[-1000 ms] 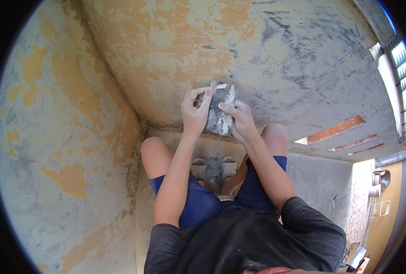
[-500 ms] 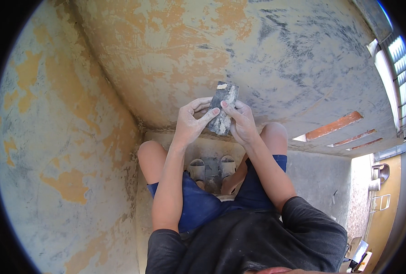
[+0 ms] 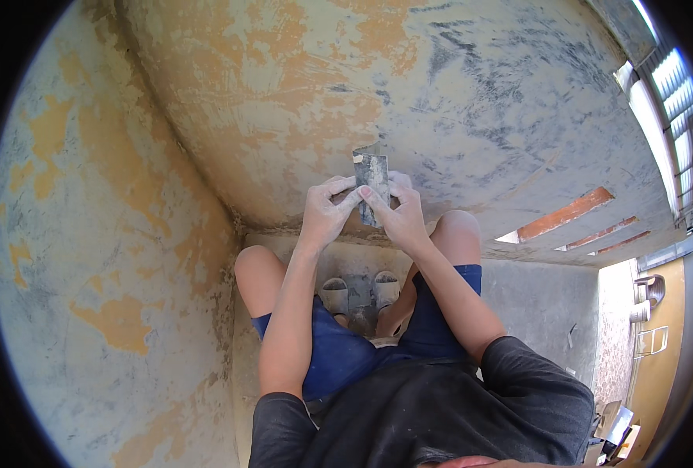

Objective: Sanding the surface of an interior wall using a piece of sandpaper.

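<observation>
A dark, dust-caked piece of sandpaper (image 3: 373,173) is held up between my hands, in front of the patchy wall. My left hand (image 3: 326,212) pinches its left edge, with the thumb on the near face. From the other side my right hand (image 3: 400,218) grips it, its thumb also pressed on the face close to the left thumb. A thin, curled flap shows at the top edge of the sheet. White dust coats the fingers of both hands, and some fingers are hidden behind the sandpaper.
The scuffed wall (image 3: 510,101) ahead meets a peeling left wall (image 3: 112,234) in a corner. Slots (image 3: 565,214) pierce the wall low at right. My knees are bent, with sandals on the grey floor (image 3: 534,304). A chair (image 3: 652,292) stands far right.
The sandpaper has turned more upright and moved slightly down and left. My thumbs have come closer together on it, and a curled flap now shows at its top.
</observation>
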Available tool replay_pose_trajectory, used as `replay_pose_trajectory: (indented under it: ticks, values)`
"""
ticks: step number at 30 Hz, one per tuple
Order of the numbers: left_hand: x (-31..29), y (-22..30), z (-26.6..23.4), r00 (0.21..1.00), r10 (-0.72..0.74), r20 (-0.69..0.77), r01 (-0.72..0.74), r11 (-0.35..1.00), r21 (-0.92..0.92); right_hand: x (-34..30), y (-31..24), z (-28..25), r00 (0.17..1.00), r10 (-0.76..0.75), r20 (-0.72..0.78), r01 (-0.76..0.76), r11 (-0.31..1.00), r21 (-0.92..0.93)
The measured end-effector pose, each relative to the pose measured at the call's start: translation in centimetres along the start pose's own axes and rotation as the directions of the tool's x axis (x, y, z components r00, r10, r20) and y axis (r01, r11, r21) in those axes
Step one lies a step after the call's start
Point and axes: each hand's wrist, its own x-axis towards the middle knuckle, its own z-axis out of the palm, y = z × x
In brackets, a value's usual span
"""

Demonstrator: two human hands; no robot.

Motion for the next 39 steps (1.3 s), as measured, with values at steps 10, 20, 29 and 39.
replay_pose_trajectory:
  ticks: [10,20,29,39]
  values:
    - [0.8,-1.7,0.7,1.000,0.008,-0.016,-0.010,0.989,-0.148,0.1,-1.0,0.7,0.946,-0.247,-0.209,0.231,0.968,-0.096]
    - [4.1,-0.5,1.1,0.587,0.743,-0.322,-0.236,0.538,0.809,14.3,-9.2,-5.8,0.403,-0.826,-0.394,0.558,0.563,-0.610]
    - [7.3,-1.9,1.0,0.553,0.722,-0.417,-0.167,0.586,0.793,12.3,-3.1,-2.5,0.477,-0.851,-0.218,0.439,0.446,-0.780]
    - [7.2,-1.6,0.6,0.594,0.705,-0.388,-0.187,0.591,0.785,15.6,-4.8,-4.2,0.288,-0.930,-0.227,0.372,0.327,-0.869]
